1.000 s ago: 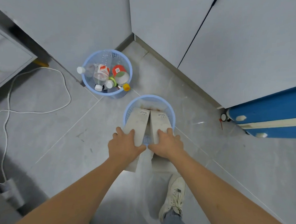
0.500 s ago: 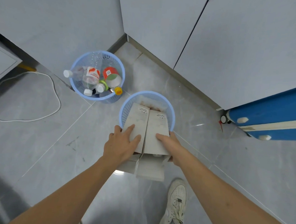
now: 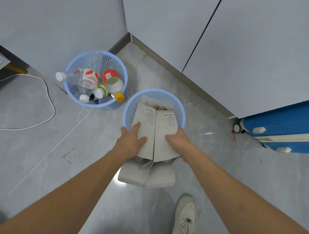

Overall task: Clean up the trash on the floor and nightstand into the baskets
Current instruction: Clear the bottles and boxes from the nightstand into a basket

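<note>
Gripping a flattened grey cardboard box [image 3: 155, 132], left hand [image 3: 131, 142] and right hand [image 3: 178, 142] have pushed its labelled end deeper into the nearer blue basket [image 3: 128, 114]; beside this basket's left, the bottle-filled basket [image 3: 71, 72]; disposal looks nearly done.

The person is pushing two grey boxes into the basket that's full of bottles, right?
Not quite. In the head view both hands, left hand and right hand, hold the two grey boxes in the near basket. The bottles are in the other basket.
</note>
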The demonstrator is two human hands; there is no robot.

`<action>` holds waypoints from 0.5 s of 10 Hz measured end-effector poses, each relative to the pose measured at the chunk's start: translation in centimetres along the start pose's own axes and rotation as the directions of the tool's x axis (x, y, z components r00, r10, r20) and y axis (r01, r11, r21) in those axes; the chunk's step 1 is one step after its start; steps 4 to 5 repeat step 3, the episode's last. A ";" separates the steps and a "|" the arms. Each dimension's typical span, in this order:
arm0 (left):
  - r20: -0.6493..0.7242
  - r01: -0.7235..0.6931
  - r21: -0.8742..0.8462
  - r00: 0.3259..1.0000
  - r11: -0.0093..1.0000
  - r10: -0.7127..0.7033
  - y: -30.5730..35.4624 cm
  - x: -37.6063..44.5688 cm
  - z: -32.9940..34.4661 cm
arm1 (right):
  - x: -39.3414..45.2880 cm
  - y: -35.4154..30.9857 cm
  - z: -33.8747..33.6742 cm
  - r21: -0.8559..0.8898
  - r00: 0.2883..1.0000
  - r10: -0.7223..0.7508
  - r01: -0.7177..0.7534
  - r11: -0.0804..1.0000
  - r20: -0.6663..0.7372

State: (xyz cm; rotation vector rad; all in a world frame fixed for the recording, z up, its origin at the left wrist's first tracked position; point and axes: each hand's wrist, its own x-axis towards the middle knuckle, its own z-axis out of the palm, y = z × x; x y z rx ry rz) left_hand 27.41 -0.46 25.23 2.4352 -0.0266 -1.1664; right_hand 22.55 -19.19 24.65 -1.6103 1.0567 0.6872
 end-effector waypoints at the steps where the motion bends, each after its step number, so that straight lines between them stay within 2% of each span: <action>1: -0.012 -0.008 0.017 1.000 1.000 0.009 0.8 0.5 -0.2 | 0.8 -0.2 -0.6 0.021 1.000 -0.002 0.002 1.000 0.005; 2: -0.002 -0.002 0.028 1.000 1.000 0.002 1.1 0.4 -0.6 | 0.8 -0.7 -1.3 -0.059 1.000 -0.004 0.006 0.998 0.023; 3: -0.033 -0.007 0.170 0.999 0.985 0.013 1.6 0.1 -1.7 | -0.5 -2.0 -2.1 -0.250 1.000 0.004 -0.005 0.968 -0.007; 5: -0.033 -0.007 0.170 0.999 0.985 0.013 1.6 0.1 -1.7 | -0.5 -2.0 -2.1 -0.250 1.000 0.004 -0.005 0.968 -0.007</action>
